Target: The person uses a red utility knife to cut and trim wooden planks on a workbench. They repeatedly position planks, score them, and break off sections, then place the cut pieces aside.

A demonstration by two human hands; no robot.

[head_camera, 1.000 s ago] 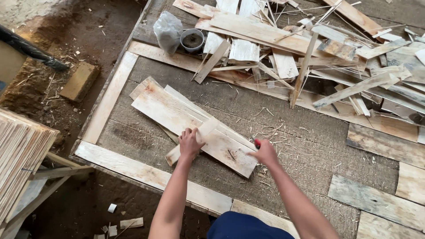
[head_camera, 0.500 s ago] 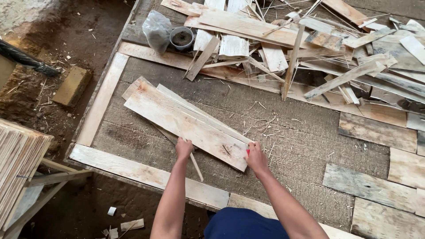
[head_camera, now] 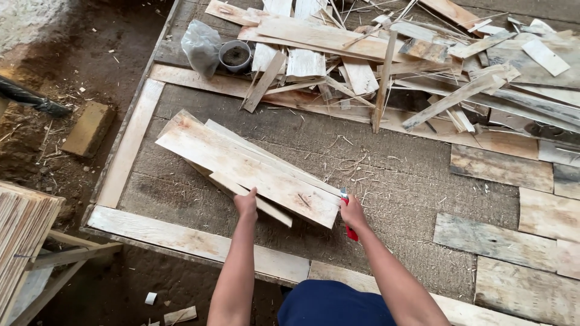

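A stack of pale wooden boards (head_camera: 241,163) lies slanted on the grey floor panel (head_camera: 393,181). My left hand (head_camera: 246,204) grips the near edge of the stack, fingers curled over a lower board. My right hand (head_camera: 351,212) is at the near right corner of the top board. It holds a small red-handled tool (head_camera: 350,232), whose metal tip points up beside the board's end.
A big heap of scrap planks and splinters (head_camera: 393,54) fills the back. Near it sit a plastic bag (head_camera: 202,39) and a small pot (head_camera: 234,55). Weathered boards (head_camera: 501,169) lie flat at right. A brick (head_camera: 89,128) and bundled slats (head_camera: 24,235) are at left.
Both hands have slid from the top of the board to its near end and moved apart. The board stack has shifted a little.
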